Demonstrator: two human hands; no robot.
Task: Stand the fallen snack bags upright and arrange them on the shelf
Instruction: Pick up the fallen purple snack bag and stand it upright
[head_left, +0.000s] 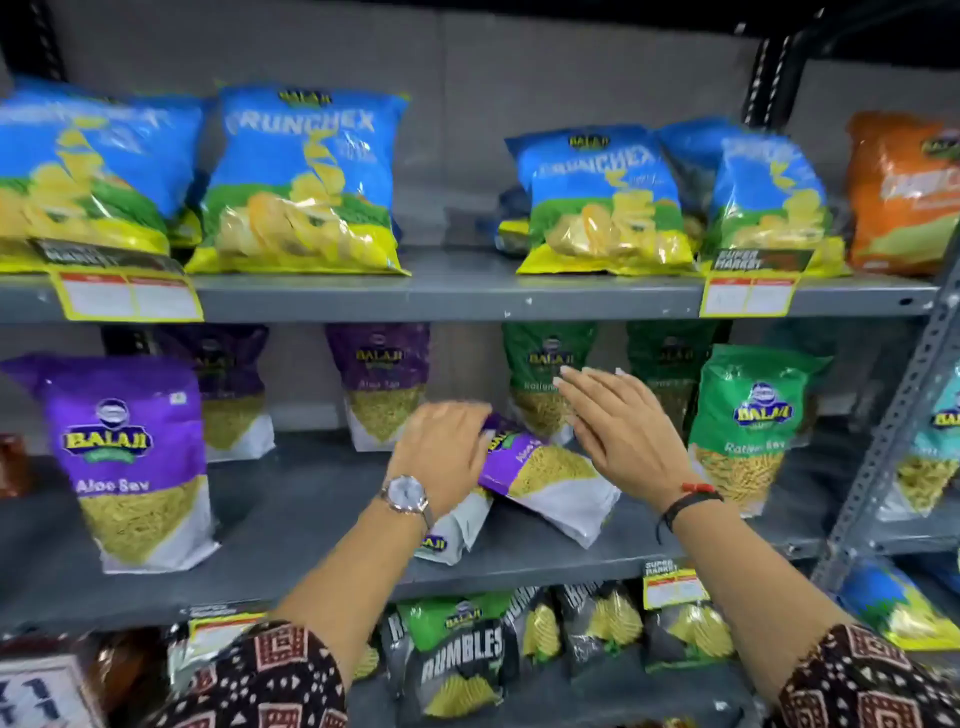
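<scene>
A: Both hands are at the middle shelf (311, 499) now. The left hand (441, 449), watch (405, 493) on the wrist, lies on the top end of a fallen purple bag (545, 480).

B: That bag is on its side near the front middle of the shelf, tilted, top end toward the left hand, white bottom pointing right and forward. A second fallen bag (457, 530) lies under it, and only its white end shows below the left wrist.

A: Is the left hand gripping?

B: Fingers are curled over the bag's top edge, touching it. I can't tell whether they're pinching it or only resting there.

A: And the right hand (618, 426)?

B: Flat and spread, fingers (582, 382) wide and straight, holding nothing. It hovers above the fallen bag, in front of a standing green bag (545, 374) at the back. Red and black threads (693, 493) circle that wrist.

A: The neighbours?

B: A purple bag (130, 457) stands upright at the front left, two more purple ones behind it, and another green bag (748, 421) stands upright at the right. Blue chip bags (301, 176) line the shelf above.
</scene>
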